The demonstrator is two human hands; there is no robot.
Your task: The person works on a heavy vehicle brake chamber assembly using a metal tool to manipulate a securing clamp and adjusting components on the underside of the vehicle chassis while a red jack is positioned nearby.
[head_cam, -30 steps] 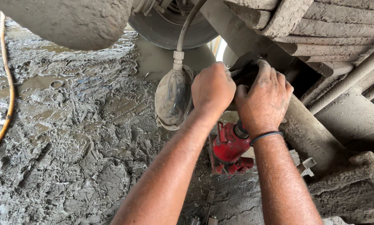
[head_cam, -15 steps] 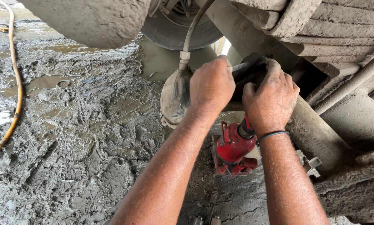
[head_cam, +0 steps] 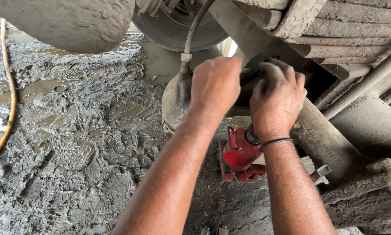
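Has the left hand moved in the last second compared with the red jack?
Cannot tell for sure. The left hand sits above and left of the red jack, much as before; the camera itself shifted, so any small hand movement is hard to separate.

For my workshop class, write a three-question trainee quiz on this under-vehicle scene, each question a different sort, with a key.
1. True or false: the red bottle jack stands on muddy ground.
2. Which wrist wears the dark band? A) left B) right
3. Fill in: both the left hand and right hand grip a dark ____ above the jack.

Key: 1 true; 2 B; 3 block. What kind of part it is cannot be told.
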